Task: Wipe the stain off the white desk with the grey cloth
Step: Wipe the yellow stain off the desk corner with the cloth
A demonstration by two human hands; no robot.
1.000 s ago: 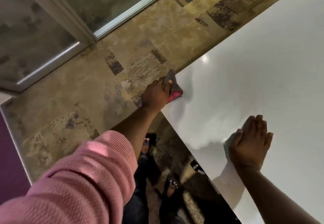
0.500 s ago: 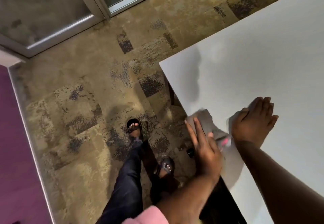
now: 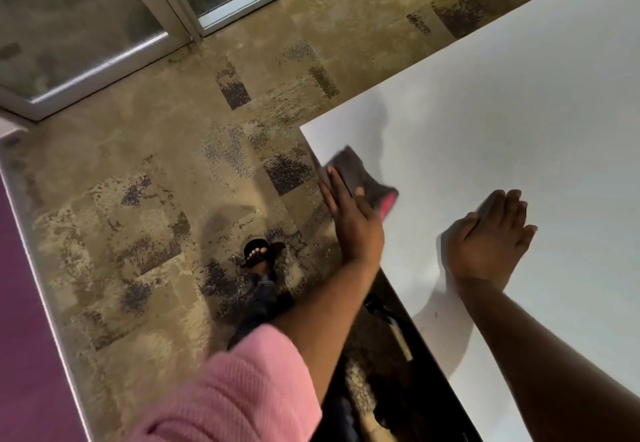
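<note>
The white desk [image 3: 502, 102] fills the right side of the head view, its corner pointing left. A grey cloth [image 3: 356, 173] with a pink edge lies on the desk near its left edge. My left hand [image 3: 353, 223] presses flat on the cloth, fingers stretched out, partly over the desk's edge. My right hand [image 3: 491, 237] rests palm down on the desk to the right of the cloth, holding nothing. No stain stands out on the white surface; only a faint small mark shows near my right wrist.
Patterned brown carpet [image 3: 173, 182] covers the floor left of the desk. A glass door with a metal frame [image 3: 166, 19] runs along the top left. A purple wall [image 3: 20, 303] stands at the far left. My sandalled foot [image 3: 258, 254] is by the desk's edge.
My left hand swept the cloth from the desk's corner back along the left edge, then forward again. My right hand stayed planted on the desk.
</note>
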